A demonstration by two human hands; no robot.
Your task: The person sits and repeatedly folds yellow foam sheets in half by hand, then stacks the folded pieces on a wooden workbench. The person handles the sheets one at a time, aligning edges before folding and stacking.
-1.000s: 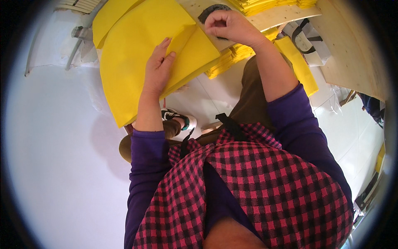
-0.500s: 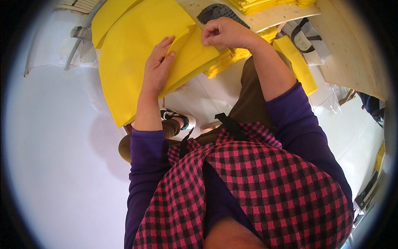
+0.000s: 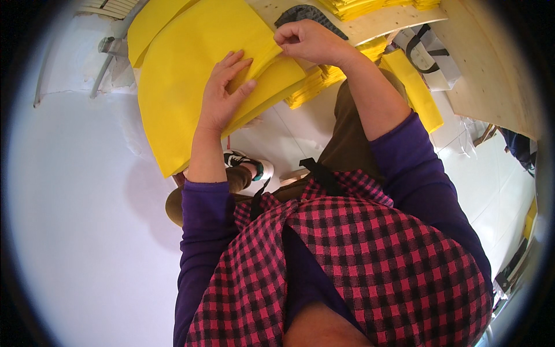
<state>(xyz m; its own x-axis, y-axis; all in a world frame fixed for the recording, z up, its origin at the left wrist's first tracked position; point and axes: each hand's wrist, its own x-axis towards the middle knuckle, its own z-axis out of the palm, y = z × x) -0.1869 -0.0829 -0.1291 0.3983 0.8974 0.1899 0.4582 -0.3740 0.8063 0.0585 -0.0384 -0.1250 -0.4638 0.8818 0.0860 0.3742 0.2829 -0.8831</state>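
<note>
Left hand (image 3: 225, 95) lies with fingers and thumb spread on a large yellow sheet (image 3: 179, 87); right hand (image 3: 309, 43) is curled, thumb and fingertips together at the sheet's far right edge, whether gripping it I cannot tell. Just beyond, a dark grey object (image 3: 306, 11) rests on the wooden tabletop (image 3: 399, 21) near stacked yellow pieces (image 3: 364, 8).

Purple sleeves (image 3: 205, 217), deep and plain, creasing up and stopping at bare forearms (image 3: 376, 92)! Across the front, a bold checked apron (image 3: 393, 254), pink against black, dark straps (image 3: 325, 178) jutting from it; brown trousers (image 3: 350, 136) below, then a black-and-white shoe (image 3: 234, 158), flashing teal!
</note>
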